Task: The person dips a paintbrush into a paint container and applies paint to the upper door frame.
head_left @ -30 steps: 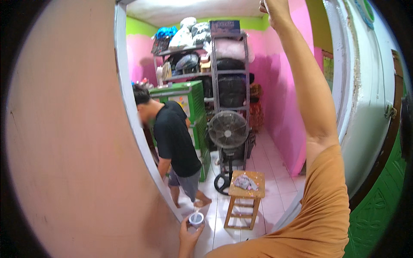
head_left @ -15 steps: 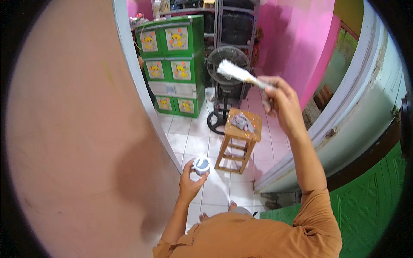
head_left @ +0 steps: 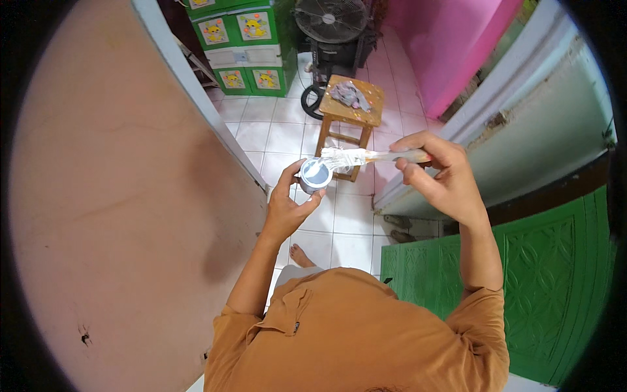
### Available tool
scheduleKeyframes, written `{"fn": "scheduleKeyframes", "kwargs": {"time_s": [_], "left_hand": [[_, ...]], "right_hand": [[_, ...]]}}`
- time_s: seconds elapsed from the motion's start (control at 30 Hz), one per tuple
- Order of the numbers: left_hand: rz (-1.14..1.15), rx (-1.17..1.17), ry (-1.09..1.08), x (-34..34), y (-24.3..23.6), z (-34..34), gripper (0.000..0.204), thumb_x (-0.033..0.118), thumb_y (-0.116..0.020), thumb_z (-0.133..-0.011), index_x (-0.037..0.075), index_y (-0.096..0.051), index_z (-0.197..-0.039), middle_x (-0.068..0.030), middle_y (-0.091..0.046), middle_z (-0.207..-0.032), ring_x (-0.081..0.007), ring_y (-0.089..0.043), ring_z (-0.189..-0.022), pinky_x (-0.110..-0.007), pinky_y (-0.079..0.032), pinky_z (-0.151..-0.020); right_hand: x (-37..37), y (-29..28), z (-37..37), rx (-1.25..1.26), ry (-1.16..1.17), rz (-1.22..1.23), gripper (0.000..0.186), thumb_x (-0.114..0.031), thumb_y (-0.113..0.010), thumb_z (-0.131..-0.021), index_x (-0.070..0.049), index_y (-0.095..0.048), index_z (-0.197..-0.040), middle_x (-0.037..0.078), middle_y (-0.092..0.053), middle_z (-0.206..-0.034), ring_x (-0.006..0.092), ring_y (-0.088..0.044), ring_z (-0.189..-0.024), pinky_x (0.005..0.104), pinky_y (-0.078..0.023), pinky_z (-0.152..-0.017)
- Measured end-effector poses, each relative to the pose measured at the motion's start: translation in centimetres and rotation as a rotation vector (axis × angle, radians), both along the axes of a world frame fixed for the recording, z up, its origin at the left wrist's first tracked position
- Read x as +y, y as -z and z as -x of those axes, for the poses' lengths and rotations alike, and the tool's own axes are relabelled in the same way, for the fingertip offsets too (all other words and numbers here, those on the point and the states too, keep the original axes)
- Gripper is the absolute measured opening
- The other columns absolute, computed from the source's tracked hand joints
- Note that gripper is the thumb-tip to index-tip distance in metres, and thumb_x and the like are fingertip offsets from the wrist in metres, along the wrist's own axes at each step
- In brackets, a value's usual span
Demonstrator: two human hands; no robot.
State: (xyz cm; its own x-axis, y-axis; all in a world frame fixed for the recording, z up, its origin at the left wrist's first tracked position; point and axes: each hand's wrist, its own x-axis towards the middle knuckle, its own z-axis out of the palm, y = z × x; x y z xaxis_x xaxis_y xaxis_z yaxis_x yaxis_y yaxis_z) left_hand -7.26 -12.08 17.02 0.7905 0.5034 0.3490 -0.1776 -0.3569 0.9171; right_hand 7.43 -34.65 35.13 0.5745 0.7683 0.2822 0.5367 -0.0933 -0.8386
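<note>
A small paint can point(head_left: 315, 175) is grasped from below by the left hand point(head_left: 288, 210), with its fingers curled around it. A paintbrush point(head_left: 366, 157) is gripped by the right hand point(head_left: 436, 176), and its white bristles are laid across the can's rim, above a wooden stool point(head_left: 349, 104) on the tiled floor point(head_left: 281, 134).

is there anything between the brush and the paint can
Nothing visible. The brush in the right hand has its bristles right at the open top of the can held in the left hand.
</note>
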Motion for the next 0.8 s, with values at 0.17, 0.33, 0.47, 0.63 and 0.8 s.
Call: {"fn": "scheduleKeyframes", "kwargs": {"time_s": [0.17, 0.33, 0.47, 0.63, 0.8], "left_hand": [[-0.039, 0.081, 0.07, -4.9, 0.7, 0.3, 0.068, 0.013, -0.083, -0.081, 0.006, -0.052, -0.141, -0.0109, -0.066, -0.13, -0.0226, -0.063, -0.113, -0.036, -0.049, -0.099], [-0.073, 0.09, 0.143, -8.1, 1.0, 0.7, 0.07, 0.011, -0.083, -0.08, 0.005, -0.052, -0.142, -0.0103, -0.065, -0.131, -0.0211, -0.061, -0.114, -0.036, -0.048, -0.101], [-0.059, 0.106, 0.172, -9.6, 0.8, 1.4, 0.07, 0.01, -0.083, -0.079, 0.004, -0.053, -0.142, -0.0088, -0.065, -0.127, -0.0196, -0.059, -0.114, -0.035, -0.047, -0.101], [-0.118, 0.09, 0.204, -10.3, 0.5, 2.0, 0.069, 0.01, -0.082, -0.08, 0.007, -0.052, -0.142, -0.0117, -0.063, -0.132, -0.0247, -0.061, -0.118, -0.037, -0.048, -0.102], [-0.084, 0.135, 0.174, -9.8, 0.8, 2.7, 0.069, 0.01, -0.082, -0.08, 0.006, -0.052, -0.142, -0.0116, -0.063, -0.131, -0.0246, -0.059, -0.118, -0.037, -0.047, -0.102]], "right_hand": [[-3.4, 0.1, 1.6, -0.323, -0.073, 0.155, 0.025, -0.004, -0.069, -0.085, -0.004, -0.068, -0.11, 0.012, -0.067, -0.095, 0.0242, -0.065, -0.072, 0.034, -0.053, -0.064], [-5.2, 0.6, 3.0, -0.464, -0.121, 0.307, 0.023, -0.009, -0.07, -0.084, -0.005, -0.066, -0.106, 0.013, -0.065, -0.093, 0.0367, -0.066, -0.076, 0.047, -0.053, -0.069], [-5.2, 0.8, 3.8, -0.519, -0.174, 0.45, 0.024, -0.012, -0.071, -0.083, -0.005, -0.066, -0.106, 0.014, -0.066, -0.093, 0.0389, -0.067, -0.08, 0.0495, -0.054, -0.071], [-4.2, 3.1, 4.5, -0.666, -0.273, 0.451, 0.019, -0.008, -0.068, -0.083, -0.004, -0.065, -0.102, 0.013, -0.061, -0.088, 0.0369, -0.065, -0.077, 0.0485, -0.052, -0.068], [-3.6, 3.0, 3.9, -0.598, -0.292, 0.444, 0.02, -0.008, -0.067, -0.082, -0.004, -0.065, -0.102, 0.014, -0.063, -0.089, 0.0375, -0.066, -0.08, 0.048, -0.052, -0.07]]}}
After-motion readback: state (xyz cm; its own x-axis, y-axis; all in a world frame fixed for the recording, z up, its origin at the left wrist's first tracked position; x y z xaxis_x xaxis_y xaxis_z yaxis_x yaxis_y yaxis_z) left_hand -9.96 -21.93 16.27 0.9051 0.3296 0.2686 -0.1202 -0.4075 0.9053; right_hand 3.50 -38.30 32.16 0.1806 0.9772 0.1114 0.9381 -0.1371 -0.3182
